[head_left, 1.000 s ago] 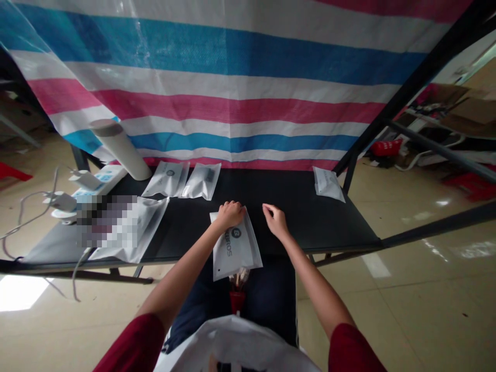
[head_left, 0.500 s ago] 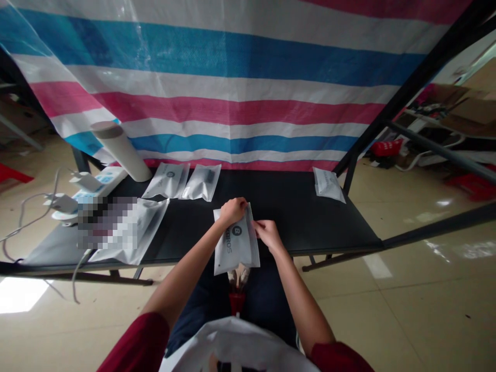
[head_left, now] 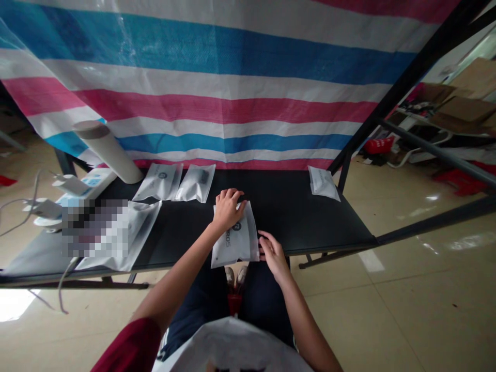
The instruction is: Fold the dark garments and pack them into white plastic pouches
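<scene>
The bag (head_left: pixel 236 247) lies lengthwise near-to-far, under the loosely spread left hand (head_left: pixel 228 207), with the half-open right hand (head_left: pixel 273 253) at its right edge.

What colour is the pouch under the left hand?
The plastic pouch is frosted white with dark lettering, clearest in the head view.

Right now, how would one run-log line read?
left hand: over white pouch's top | right hand: by its right edge | bottle: back left
</scene>
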Tool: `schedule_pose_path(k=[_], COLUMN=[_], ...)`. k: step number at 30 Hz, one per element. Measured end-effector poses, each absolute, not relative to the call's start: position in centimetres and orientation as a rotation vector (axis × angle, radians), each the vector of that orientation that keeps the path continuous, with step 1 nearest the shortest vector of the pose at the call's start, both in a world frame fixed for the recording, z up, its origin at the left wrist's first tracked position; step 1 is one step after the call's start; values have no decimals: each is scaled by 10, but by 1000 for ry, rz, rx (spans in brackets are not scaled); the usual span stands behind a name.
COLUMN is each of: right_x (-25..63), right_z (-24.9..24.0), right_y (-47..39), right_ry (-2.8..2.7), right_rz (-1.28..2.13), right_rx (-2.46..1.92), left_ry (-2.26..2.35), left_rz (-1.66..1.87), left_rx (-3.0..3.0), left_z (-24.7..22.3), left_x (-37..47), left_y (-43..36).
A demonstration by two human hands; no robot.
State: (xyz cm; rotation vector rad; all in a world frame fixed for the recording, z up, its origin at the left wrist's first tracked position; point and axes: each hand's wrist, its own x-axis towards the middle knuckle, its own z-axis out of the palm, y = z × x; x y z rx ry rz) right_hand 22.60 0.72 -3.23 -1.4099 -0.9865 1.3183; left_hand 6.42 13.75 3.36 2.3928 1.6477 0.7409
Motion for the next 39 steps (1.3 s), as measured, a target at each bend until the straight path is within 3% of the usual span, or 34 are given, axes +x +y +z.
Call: schedule_pose_path(k=[10,17,30,39], right_x=[222,205,290,245], right_z=[-32,-3,11,7], right_y=[80,101,69,82], right_ry=[-1436,-1736,-768,-992], right_rz=[1355,1059,1356,1337], right_rx=[-1452,-1658,-1449,-1423], left_ry=[1503,1403,1569,1489], left_rz=[878,883,627,1063], left_rx=[2306,2322,2420,1958], left_z=[-24,-25,-28,-16], left_x=[29,27,41,18], left_y=[72,75,75,75])
